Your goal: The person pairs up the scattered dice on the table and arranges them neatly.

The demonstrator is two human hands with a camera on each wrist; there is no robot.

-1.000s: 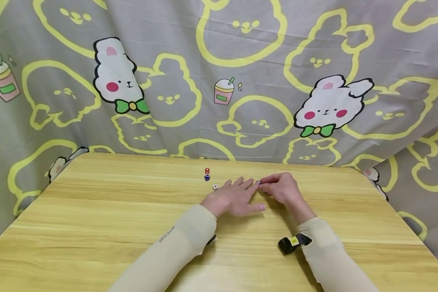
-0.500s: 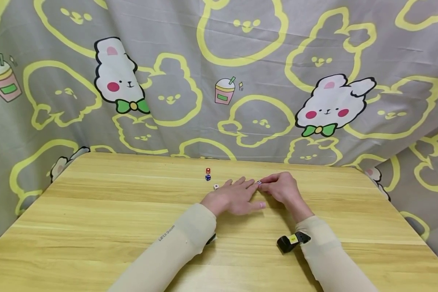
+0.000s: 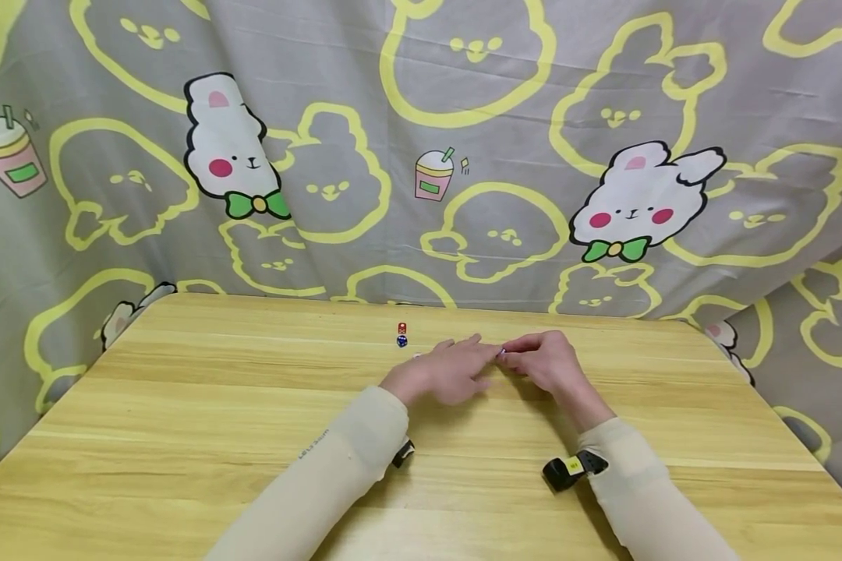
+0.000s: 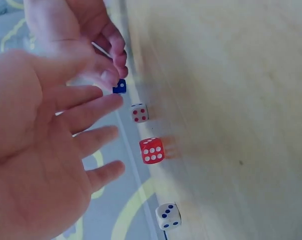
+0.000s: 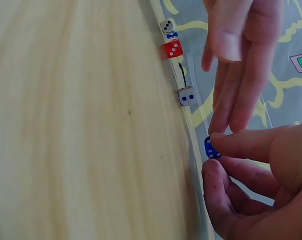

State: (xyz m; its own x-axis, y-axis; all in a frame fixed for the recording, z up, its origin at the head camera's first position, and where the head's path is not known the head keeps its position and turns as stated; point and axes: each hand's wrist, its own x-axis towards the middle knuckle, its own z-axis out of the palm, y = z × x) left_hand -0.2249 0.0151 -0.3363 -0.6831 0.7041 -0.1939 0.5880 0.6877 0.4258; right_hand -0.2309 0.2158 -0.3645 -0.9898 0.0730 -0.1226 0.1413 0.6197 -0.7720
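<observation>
My right hand (image 3: 543,362) pinches a small blue die (image 5: 212,148) with white pips between thumb and fingers. The left hand (image 3: 456,370) is held with fingers straight, its fingertips close to that die; whether they touch it I cannot tell. In the left wrist view, a white die with red pips (image 4: 139,113), a red die (image 4: 152,150) and a white die with blue pips (image 4: 168,216) stand near the left fingers. Left of the hands, the head view has a red die (image 3: 402,328) with another blue die (image 3: 402,340) just in front of it.
The wooden table (image 3: 252,436) spreads around both arms. A grey patterned curtain (image 3: 365,156) hangs behind its far edge and at the sides. Each wrist carries a black camera, the right one (image 3: 564,471) just above the tabletop.
My left hand has tilted and its thumb has drawn in, blurred by motion; it now covers most of the white die beside it. The right hand still pinches the blue die in nearly the same place.
</observation>
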